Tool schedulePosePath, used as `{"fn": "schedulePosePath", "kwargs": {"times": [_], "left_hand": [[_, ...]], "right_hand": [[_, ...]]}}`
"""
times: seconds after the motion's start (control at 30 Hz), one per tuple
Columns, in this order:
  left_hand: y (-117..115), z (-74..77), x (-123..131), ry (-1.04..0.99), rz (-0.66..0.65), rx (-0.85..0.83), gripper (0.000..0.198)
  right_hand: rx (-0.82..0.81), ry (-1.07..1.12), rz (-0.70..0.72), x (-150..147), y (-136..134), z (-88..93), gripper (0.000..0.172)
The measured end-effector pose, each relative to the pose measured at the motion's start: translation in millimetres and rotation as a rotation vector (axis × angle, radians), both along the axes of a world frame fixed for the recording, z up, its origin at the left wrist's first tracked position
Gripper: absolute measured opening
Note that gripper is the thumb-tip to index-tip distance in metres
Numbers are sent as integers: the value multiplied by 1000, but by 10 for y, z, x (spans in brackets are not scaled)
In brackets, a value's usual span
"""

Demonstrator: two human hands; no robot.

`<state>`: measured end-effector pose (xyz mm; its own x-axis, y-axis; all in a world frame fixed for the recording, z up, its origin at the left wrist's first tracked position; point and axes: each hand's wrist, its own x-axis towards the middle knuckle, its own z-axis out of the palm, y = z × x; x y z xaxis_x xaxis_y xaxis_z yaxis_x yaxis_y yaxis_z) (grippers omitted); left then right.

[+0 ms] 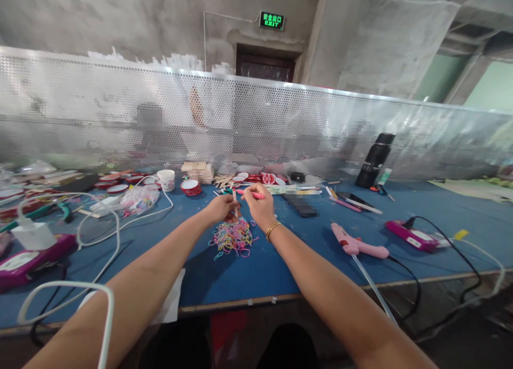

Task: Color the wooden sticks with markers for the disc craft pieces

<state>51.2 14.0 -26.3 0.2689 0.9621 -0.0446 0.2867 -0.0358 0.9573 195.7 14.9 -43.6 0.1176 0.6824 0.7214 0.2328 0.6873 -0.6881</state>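
Above the middle of the blue table, my left hand is closed on a pale flat wooden stick, which it holds upright. My right hand grips a pink pen, its tip pointing left at the top of the stick. Whether the tip touches the stick, I cannot tell. Right below both hands lies a loose pile of colourful rubber bands.
A pink glue gun and a purple power strip lie to the right, a black bottle behind them. On the left are white cables, a paper cup and another purple strip. A perforated metal screen borders the back.
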Motion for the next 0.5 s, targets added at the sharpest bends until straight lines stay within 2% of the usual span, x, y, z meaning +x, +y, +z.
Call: {"fn": "schedulePosePath", "kwargs": {"times": [0.2, 0.37, 0.5], "left_hand": [[-6, 12, 4, 15, 9, 3, 18], [-6, 12, 7, 27, 6, 1, 15], [-1, 5, 3, 27, 0, 4, 14]], "right_hand": [[-13, -12, -49, 3, 5, 1, 14], [-12, -3, -9, -1, -23, 18, 13], [-12, -5, -29, -1, -36, 30, 13]]}}
